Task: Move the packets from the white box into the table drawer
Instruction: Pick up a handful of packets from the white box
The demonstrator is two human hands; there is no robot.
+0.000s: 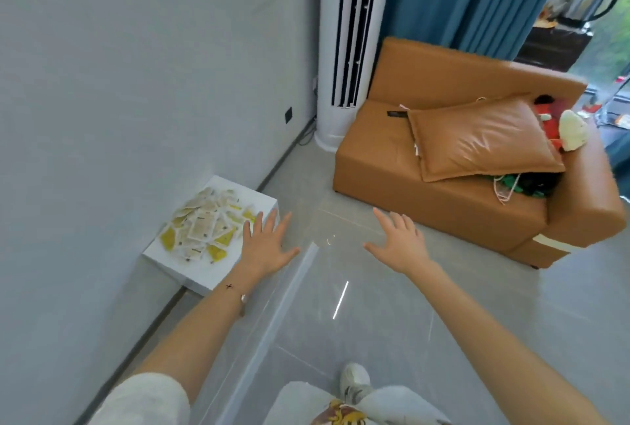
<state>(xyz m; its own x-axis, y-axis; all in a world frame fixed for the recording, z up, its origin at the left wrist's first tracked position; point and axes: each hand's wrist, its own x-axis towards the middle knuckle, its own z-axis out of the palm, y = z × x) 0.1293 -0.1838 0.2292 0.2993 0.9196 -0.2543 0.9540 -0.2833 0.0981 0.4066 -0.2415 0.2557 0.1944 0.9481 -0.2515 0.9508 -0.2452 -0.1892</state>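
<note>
Packets (204, 227) heaped in the white box (259, 198) on the floor by the wall, roughly 9 o'clock off the left hand (264, 240), just beside its fingers. Right hand (397, 240) well apart at 3 o'clock. Both spread flat, holding nothing. Probably a left-hand grab. No drawer in view.
</note>
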